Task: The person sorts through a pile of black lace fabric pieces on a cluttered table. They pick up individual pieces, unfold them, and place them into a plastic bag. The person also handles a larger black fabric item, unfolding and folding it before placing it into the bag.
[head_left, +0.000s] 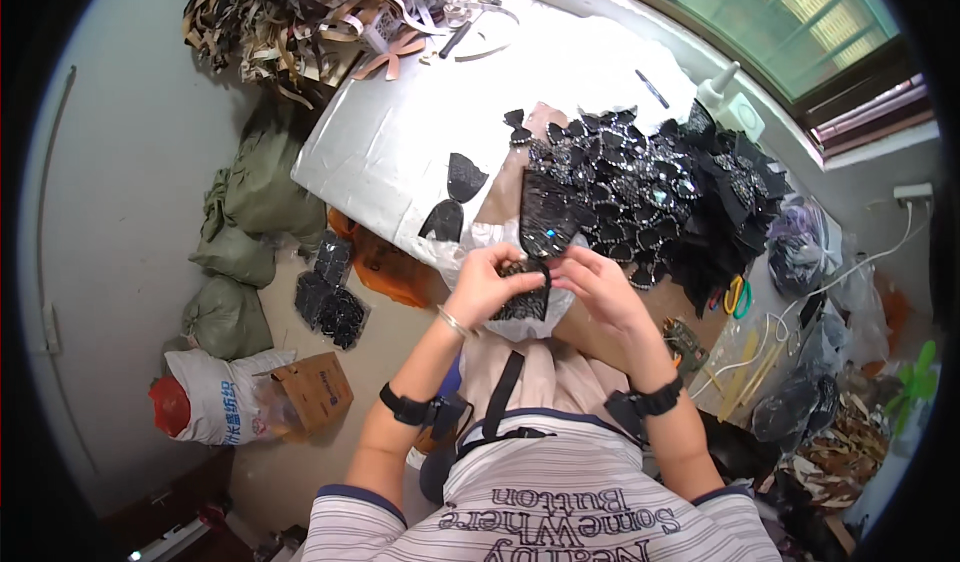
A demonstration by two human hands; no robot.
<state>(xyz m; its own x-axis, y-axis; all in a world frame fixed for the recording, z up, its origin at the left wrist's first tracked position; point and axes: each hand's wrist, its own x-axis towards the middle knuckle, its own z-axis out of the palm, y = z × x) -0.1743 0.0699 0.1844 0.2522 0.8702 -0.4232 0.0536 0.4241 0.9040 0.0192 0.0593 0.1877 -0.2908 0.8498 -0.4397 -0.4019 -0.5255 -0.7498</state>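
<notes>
Near the table's front edge my left hand has its thumb and fingers closed on a black sparkly piece; its exact kind I cannot make out. My right hand meets it from the right, fingertips pinched at the top of that piece. Just beyond my fingers lies a larger black sequined piece. Clear plastic wrapping spreads under my hands. Two curved black patches sit apart on the table, to the left of the sequined piece.
A heap of black rhinestone-trimmed bows covers the right of the white table. Scissors, a white bottle and a pen lie around it. Material strips pile up far left; green sacks and a carton stand on the floor.
</notes>
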